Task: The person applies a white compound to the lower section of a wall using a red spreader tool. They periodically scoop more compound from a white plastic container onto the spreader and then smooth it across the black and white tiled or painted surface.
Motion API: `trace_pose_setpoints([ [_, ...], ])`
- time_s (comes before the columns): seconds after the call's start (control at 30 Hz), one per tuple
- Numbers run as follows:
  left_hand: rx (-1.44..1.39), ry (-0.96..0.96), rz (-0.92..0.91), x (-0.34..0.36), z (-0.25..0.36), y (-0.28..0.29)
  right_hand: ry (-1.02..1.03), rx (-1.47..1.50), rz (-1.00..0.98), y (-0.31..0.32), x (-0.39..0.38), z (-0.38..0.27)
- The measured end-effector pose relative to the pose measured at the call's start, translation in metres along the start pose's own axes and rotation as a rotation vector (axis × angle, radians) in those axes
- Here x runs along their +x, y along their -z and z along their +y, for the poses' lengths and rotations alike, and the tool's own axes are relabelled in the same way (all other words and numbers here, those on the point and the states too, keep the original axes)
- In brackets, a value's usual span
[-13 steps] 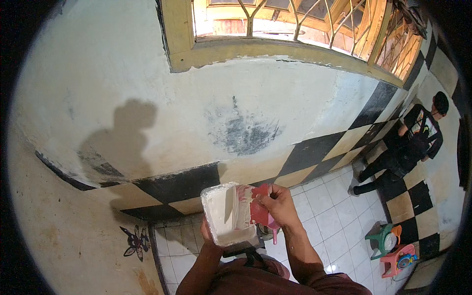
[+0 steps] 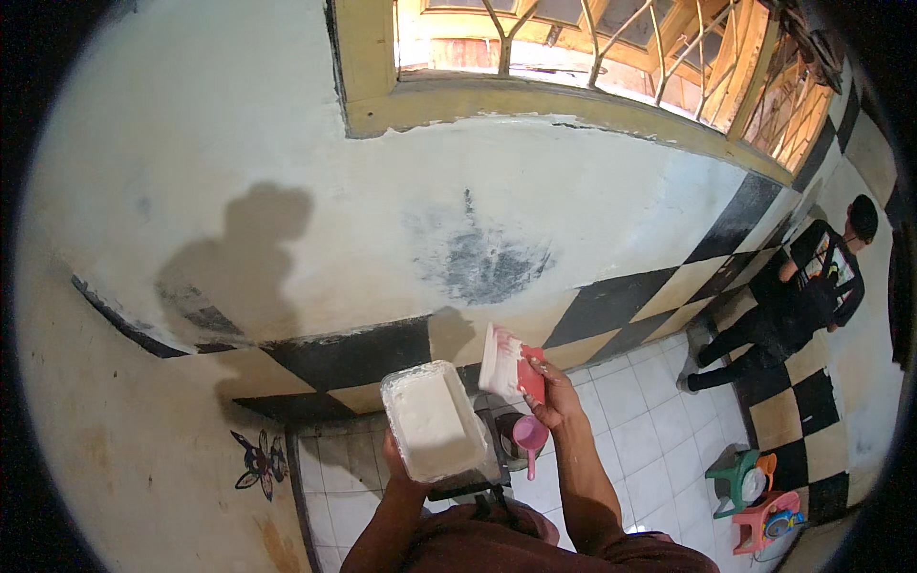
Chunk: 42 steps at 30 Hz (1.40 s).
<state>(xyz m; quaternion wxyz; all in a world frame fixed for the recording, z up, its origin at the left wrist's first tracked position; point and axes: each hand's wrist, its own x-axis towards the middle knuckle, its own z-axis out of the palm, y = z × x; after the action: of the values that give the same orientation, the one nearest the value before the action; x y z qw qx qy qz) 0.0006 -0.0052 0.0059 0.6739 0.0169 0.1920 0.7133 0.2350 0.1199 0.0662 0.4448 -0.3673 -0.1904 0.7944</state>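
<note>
My left hand grips a rectangular plastic tub from its left side; most of its fingers are hidden behind the wall. Smooth white filler paste lies inside the tub, and dried paste coats its rim. Just right of the tub, my right hand is closed on a flat red putty spreader. Thick white paste covers the spreader's left edge, which is lifted apart from the tub. Ahead is a pale wall with a dark, smudged patch on it.
Below the spreader is a pink dipper. A yellow window frame with metal bars tops the wall. At right, a person in black faces the wall, near a green stool and a pink stool. White tiles cover the floor.
The red spreader has come up out of the tub and moved to the right, loaded with white paste. My right hand has turned. The pink dipper shows more fully.
</note>
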Motion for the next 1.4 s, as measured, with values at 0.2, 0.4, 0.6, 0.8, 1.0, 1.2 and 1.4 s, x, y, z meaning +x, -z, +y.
trace_pose_setpoints([
  [0.2,-0.108,-0.070,0.002,-0.032,0.020,0.012,0.053,-0.080,0.090,0.037,0.113,0.050],
  [0.4,-0.089,-0.166,0.003,-0.047,0.027,0.011,0.228,-0.149,0.224,0.017,0.196,0.052],
  [0.6,-0.097,-0.186,0.090,-0.062,0.037,0.019,0.301,-0.058,0.222,-0.103,0.143,-0.024],
  [0.8,-0.069,-0.173,0.042,-0.065,0.037,0.011,0.362,-0.159,0.222,-0.050,0.076,-0.002],
  [1.0,-0.097,-0.227,0.078,-0.079,0.044,0.008,0.490,-0.385,0.243,0.037,0.110,0.059],
  [1.2,0.002,-0.257,0.043,-0.102,0.058,0.012,0.573,-1.099,0.552,0.033,0.156,0.087],
  [1.4,-0.064,-0.349,0.137,-0.120,0.074,-0.009,0.978,-1.459,0.608,-0.095,0.212,0.186],
])
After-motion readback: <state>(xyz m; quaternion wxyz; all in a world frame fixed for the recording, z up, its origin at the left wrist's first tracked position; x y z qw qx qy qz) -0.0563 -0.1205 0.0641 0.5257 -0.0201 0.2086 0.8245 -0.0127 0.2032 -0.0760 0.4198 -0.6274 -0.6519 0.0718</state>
